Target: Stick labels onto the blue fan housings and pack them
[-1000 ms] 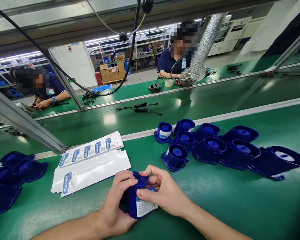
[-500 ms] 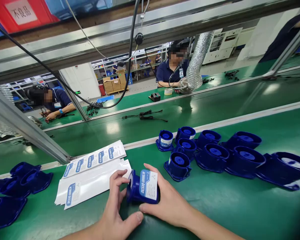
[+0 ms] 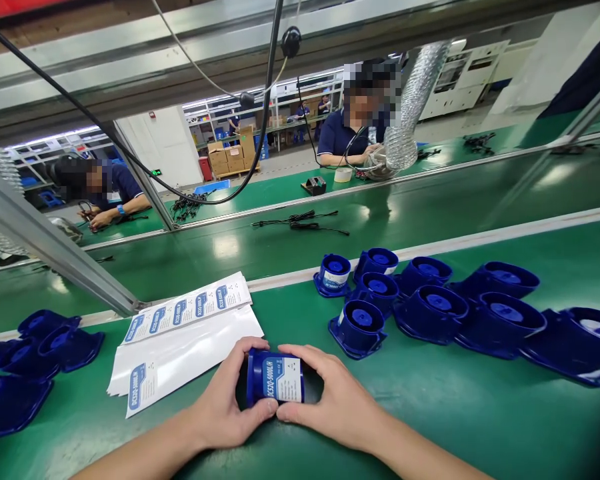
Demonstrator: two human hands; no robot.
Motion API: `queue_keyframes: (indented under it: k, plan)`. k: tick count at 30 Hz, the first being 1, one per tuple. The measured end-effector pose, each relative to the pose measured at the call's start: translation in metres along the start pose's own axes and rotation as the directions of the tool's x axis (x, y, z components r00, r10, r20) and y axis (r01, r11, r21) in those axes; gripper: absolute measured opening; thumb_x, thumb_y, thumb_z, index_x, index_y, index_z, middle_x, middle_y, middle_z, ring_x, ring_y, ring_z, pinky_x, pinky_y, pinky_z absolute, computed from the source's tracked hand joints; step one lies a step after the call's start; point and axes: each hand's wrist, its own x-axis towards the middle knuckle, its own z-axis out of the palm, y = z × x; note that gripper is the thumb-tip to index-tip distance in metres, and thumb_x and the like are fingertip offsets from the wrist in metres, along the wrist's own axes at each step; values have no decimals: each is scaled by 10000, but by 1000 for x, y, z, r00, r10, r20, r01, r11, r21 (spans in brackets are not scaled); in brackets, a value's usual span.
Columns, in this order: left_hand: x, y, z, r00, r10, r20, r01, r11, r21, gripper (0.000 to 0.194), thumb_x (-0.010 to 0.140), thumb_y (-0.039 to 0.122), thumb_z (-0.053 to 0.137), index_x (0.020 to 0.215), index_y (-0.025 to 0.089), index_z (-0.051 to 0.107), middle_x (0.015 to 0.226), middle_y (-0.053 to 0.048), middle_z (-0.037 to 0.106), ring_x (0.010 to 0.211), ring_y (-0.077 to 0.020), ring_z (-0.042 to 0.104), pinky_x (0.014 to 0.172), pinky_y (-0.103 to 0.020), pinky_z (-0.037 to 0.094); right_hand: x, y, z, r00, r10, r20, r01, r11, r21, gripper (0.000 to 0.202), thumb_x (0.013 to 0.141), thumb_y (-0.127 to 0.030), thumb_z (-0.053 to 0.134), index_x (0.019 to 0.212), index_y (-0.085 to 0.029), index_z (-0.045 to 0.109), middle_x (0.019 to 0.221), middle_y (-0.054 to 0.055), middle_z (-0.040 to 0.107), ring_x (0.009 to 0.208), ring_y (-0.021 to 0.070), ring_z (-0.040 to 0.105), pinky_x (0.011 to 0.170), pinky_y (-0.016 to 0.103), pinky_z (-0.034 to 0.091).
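Between my two hands is a round blue plastic housing [image 3: 277, 380] lying on its side, a white and blue printed label on its curved wall. My left hand [image 3: 233, 400] curls round the flanged end, thumb at the label's lower edge. Around the other end curves my right hand [image 3: 325, 393], its thumb meeting the left thumb below the label. Just beyond my left hand lie white label sheets [image 3: 195, 353], with several printed labels on the upper strip and one at the lower left corner.
Several blue housings [image 3: 433, 307] stand at the right, some labelled, and more blue housings [image 3: 60, 340] at the left. A metal post [image 3: 55, 240] rises behind the sheets. Black cables [image 3: 303, 220] lie on the belt beyond. Two co-workers sit across the line.
My left hand has closed in on the housing's flanged end. The housing has turned, so its label faces me more squarely, and both thumbs now press near the label's lower edge.
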Motion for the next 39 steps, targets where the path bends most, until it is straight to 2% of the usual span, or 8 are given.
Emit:
queue_keyframes:
  k: [3, 7, 11, 17, 23, 26, 31, 39]
  plan:
    - [1, 0, 1, 1000, 19, 4, -19, 1000, -3, 629, 878, 316, 736, 1409, 297, 398, 1372, -109, 523, 1267, -312, 556, 1114, -530, 467, -1, -4, -1, 1000, 9, 11, -9, 1000, 2, 862, 635, -431, 949, 1434, -278, 665, 1383, 115, 696, 1295, 385, 618, 1155, 558, 459]
    - [2, 2, 3, 999, 31, -19, -31, 999, 9, 574, 873, 308, 732, 1354, 275, 420, 1309, -106, 547, 1193, -289, 578, 1056, -486, 489, -2, -8, -3, 1000, 9, -8, -9, 1000, 25, 761, 667, -372, 913, 1395, -297, 705, 1374, 98, 725, 1288, 390, 638, 1153, 575, 466]
    - [3, 7, 3, 999, 25, -48, -23, 999, 34, 565, 844, 311, 765, 1318, 266, 462, 1262, -96, 592, 1128, -276, 612, 998, -455, 513, -3, -8, -3, 1000, -10, -24, 11, 998, 67, 722, 676, -389, 910, 1367, -288, 728, 1381, 93, 739, 1302, 396, 645, 1172, 589, 456]
    - [2, 14, 2, 994, 27, -102, -20, 997, 70, 553, 804, 286, 812, 1279, 268, 529, 1195, -73, 646, 1049, -253, 655, 929, -421, 546, -1, -7, -6, 999, -35, 38, 33, 998, 62, 740, 696, -391, 896, 1402, -286, 697, 1425, 95, 711, 1340, 390, 627, 1186, 592, 453]
    - [1, 11, 5, 983, 143, -113, -130, 985, 109, 510, 819, 237, 811, 1270, 260, 575, 1212, -98, 646, 1127, -275, 645, 969, -450, 552, -4, -5, -9, 993, -97, 68, 96, 995, 10, 746, 748, -408, 849, 1450, -242, 657, 1450, 122, 688, 1360, 386, 612, 1194, 597, 450]
    - [1, 11, 7, 975, 176, -136, -159, 979, 124, 500, 818, 234, 825, 1253, 261, 580, 1216, -106, 651, 1133, -278, 651, 951, -453, 560, -4, -4, -8, 996, -71, 59, 71, 997, 1, 734, 735, -411, 849, 1433, -262, 676, 1455, 105, 692, 1376, 400, 602, 1201, 623, 433]
    - [0, 19, 8, 980, 123, -157, -106, 988, 117, 465, 824, 248, 839, 1212, 266, 584, 1209, -102, 663, 1125, -276, 669, 946, -477, 569, -4, -3, -9, 997, -12, 83, 8, 999, 41, 779, 691, -482, 887, 1420, -289, 691, 1470, 88, 687, 1391, 407, 592, 1215, 631, 419]
    - [-2, 31, 7, 983, 28, -183, -5, 992, 127, 407, 802, 284, 879, 1108, 255, 611, 1162, -88, 697, 1077, -271, 706, 920, -467, 581, -6, 0, -8, 994, -30, 106, 20, 996, 92, 757, 722, -492, 869, 1427, -281, 686, 1484, 95, 674, 1419, 396, 579, 1233, 625, 414]
